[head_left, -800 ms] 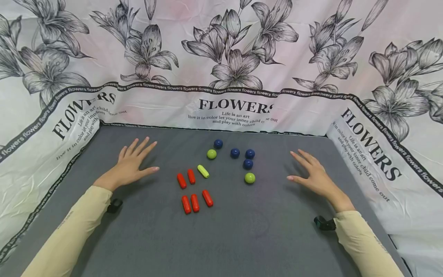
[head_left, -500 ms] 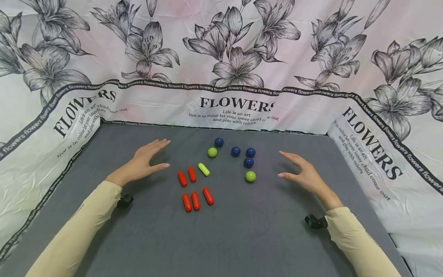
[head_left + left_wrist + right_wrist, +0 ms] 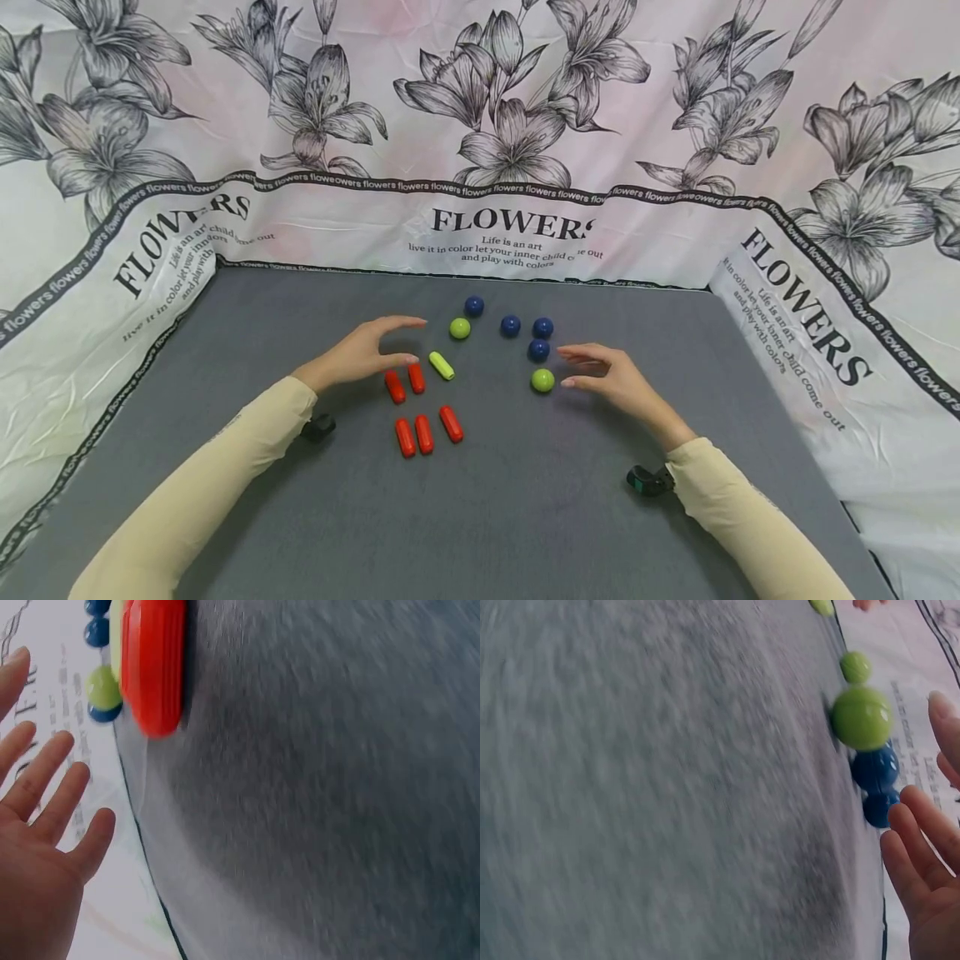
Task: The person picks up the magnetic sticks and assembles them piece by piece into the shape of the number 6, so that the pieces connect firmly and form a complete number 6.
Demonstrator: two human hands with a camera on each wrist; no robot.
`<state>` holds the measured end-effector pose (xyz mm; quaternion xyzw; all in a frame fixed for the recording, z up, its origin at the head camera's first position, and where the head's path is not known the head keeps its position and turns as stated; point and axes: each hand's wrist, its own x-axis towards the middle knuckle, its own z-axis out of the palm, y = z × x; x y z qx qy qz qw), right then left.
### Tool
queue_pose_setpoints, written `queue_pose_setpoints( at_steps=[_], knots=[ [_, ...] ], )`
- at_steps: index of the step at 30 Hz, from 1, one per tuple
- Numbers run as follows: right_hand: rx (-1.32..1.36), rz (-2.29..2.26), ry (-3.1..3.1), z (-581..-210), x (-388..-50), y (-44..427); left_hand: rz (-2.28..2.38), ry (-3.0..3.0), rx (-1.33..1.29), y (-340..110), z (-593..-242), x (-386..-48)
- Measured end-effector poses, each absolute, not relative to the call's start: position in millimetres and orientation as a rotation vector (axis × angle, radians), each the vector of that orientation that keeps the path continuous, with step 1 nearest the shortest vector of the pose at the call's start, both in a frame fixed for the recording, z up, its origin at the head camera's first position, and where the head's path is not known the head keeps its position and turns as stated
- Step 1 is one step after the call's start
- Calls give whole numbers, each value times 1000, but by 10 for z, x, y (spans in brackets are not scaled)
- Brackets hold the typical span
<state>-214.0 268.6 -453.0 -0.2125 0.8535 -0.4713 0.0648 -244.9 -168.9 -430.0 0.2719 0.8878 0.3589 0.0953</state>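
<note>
The two hands stand well apart from each other above the grey worktop. The left hand enters from the left edge, its fingers extended and parted from the thumb. The thumb tip overlaps the rear-right red capsule; contact cannot be confirmed from the head view. The rear-left red capsule lies just below that hand, and the yellow-green stick lies beyond the thumb tip, tilted. The right hand enters from the right edge, thumb and fingers parted, with the front green ball and the front blue ball just beside its fingertips. Three further red capsules lie nearer the near edge. Toward the far edge are three other blue balls and the rear green ball, short of the printed cloth.
</note>
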Motion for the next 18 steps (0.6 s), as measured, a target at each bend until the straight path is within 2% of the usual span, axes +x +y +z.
queue_pose_setpoints(
  at_steps=[18],
  knots=[
    [-583,-1498,2512,-4644,-2139,2493,1030,2604,941,-1394,-4456,-2553]
  ],
)
